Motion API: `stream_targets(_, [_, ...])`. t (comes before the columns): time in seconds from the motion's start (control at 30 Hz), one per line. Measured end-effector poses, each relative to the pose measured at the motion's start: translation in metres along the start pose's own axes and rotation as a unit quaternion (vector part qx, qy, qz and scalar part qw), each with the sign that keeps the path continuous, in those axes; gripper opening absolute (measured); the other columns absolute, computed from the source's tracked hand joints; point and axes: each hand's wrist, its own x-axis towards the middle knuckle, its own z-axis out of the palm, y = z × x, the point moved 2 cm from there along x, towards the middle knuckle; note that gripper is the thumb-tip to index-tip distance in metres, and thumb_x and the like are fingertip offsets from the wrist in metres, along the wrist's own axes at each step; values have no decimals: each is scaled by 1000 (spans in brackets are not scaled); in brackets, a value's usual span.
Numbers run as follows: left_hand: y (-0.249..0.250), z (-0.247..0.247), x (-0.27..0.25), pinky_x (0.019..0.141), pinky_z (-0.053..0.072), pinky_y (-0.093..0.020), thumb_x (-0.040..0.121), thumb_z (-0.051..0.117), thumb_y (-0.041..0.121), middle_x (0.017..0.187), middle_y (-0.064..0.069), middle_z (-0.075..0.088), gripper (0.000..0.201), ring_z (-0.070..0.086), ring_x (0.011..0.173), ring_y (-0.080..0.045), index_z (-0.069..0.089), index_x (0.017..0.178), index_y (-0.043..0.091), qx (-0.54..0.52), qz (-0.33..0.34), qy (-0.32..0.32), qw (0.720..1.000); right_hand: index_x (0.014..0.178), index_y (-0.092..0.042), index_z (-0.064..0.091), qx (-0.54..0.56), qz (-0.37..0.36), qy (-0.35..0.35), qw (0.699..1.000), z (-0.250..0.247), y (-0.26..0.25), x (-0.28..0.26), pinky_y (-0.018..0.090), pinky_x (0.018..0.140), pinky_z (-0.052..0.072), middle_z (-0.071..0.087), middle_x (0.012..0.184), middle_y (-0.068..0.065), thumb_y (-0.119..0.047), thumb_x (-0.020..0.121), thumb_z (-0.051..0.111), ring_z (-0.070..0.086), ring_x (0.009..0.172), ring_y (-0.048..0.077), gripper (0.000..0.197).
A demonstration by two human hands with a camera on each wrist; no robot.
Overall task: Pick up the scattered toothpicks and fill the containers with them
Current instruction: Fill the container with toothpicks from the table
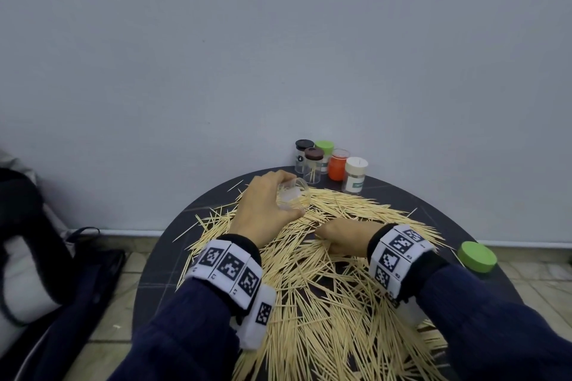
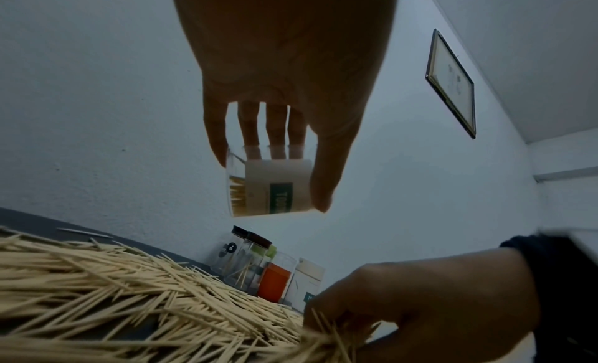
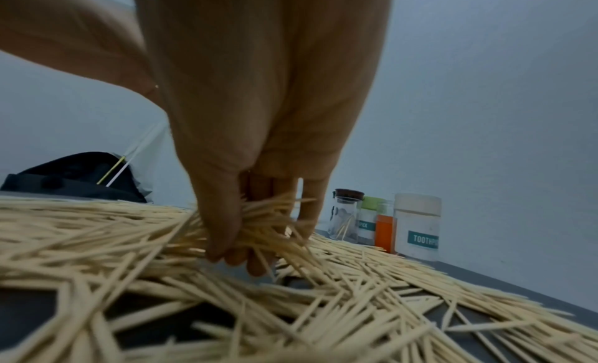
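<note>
Dark blue sleeves (image 1: 192, 318) with white marker-printed wristbands (image 1: 230, 269) lead to both hands above a round dark table (image 1: 161, 260) strewn with pale wooden toothpicks (image 1: 325, 303), which cover most of its middle and near edge. At the table's centre the right hand (image 1: 343, 237) is lowered into the pile, thumb and fingers (image 3: 223, 228) curled round a small bundle of toothpicks. Toward the far edge, the left hand (image 1: 263, 210) grips a clear plastic container with a pale label (image 2: 272, 187), held tilted above the pile with several toothpicks inside. At the far edge, against the grey wall (image 1: 278, 40), stand five more jars close together: two black-lidded clear jars (image 1: 311, 164), a green-lidded one (image 1: 325, 151), an orange one (image 1: 338, 165) and a white labelled one (image 1: 355, 175). A loose green round lid (image 1: 476, 257) lies at the right edge.
</note>
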Motion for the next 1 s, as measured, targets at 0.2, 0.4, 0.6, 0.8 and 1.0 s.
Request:
stream_targets(0.2, [0, 2, -1, 91, 39, -29, 71, 79, 29, 118, 6, 60, 55, 49, 110, -13, 56, 121, 23, 15, 7, -3, 1000, 119, 0, 44, 31, 31, 32, 999, -4, 3, -9, 24, 83, 37, 50, 114, 12, 3, 95, 39, 46, 94, 20, 26])
stream_targets(0.4, [4, 7, -3, 90, 34, -24, 73, 78, 31, 120, 8, 57, 55, 46, 110, -9, 54, 123, 26, 19, 10, -23, 1000, 124, 2, 35, 146, 88, 33, 985, -9, 11, -19, 31, 84, 40, 54, 107, 16, -7, 100, 30, 44, 88, 18, 26])
stream_targets(0.6, [6, 8, -5, 91, 34, -24, 74, 78, 30, 121, 8, 57, 55, 45, 110, -8, 54, 123, 25, 8, 2, -29, 1000, 92, -10, 39, 365, 68, 119, 921, -4, 29, -29, 25, 64, 39, 43, 74, -2, -1, 99, 29, 38, 63, 8, 15])
stream_targets(0.8, [11, 12, -8, 90, 39, -26, 73, 79, 32, 117, 8, 57, 56, 46, 105, -6, 55, 122, 24, -14, 5, -42, 999, 103, -11, 44, 606, 28, 219, 764, -11, 37, -38, 14, 56, 40, 45, 70, -4, -1, 100, 29, 41, 58, 5, 19])
stream_targets(1.0, [15, 18, -12, 67, 33, -7, 71, 78, 39, 105, 14, 54, 57, 51, 96, -4, 57, 121, 23, -36, 12, -62, 997, 94, -12, 43, 756, -25, 320, 570, -19, 37, -38, 21, 58, 36, 41, 70, 0, 1, 100, 23, 40, 54, 6, 24])
